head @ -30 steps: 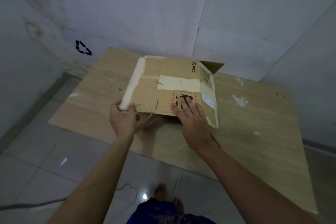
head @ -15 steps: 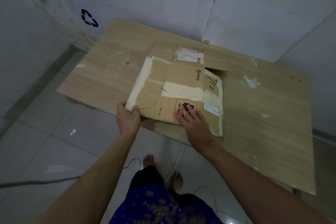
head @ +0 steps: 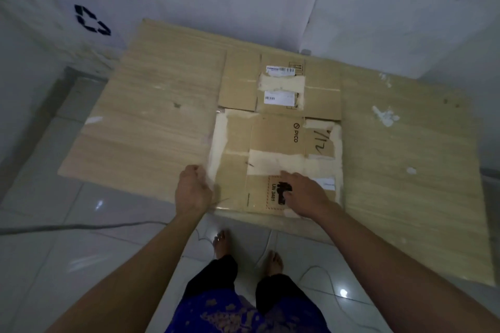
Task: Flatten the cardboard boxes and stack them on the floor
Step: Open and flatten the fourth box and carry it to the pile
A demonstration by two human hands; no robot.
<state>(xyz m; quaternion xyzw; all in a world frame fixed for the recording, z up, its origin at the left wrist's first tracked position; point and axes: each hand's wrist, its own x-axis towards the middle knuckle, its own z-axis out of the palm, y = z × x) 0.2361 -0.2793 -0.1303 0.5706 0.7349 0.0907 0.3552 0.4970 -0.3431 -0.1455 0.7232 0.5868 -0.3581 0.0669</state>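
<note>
A flattened cardboard box point(head: 273, 138) with tape strips, a "PICO" print and a UN 3481 label lies on a wooden board point(head: 151, 116) on the floor. Its far edge overlaps a second flattened box point(head: 238, 84) with white shipping labels. My left hand point(head: 192, 192) is curled around the top box's near left corner. My right hand point(head: 305, 194) rests flat, fingers spread, on the label at the box's near edge.
The board lies against white walls at the back and right. A recycling symbol point(head: 92, 20) is painted on the left wall. A thin cable point(head: 81, 226) runs over the glossy tiles at the left. My bare feet point(head: 221, 240) stand just before the board's edge.
The PICO box, held tilted above the board one second ago, has come down flat onto the other flattened box. Both hands followed it down, and the view tipped downward.
</note>
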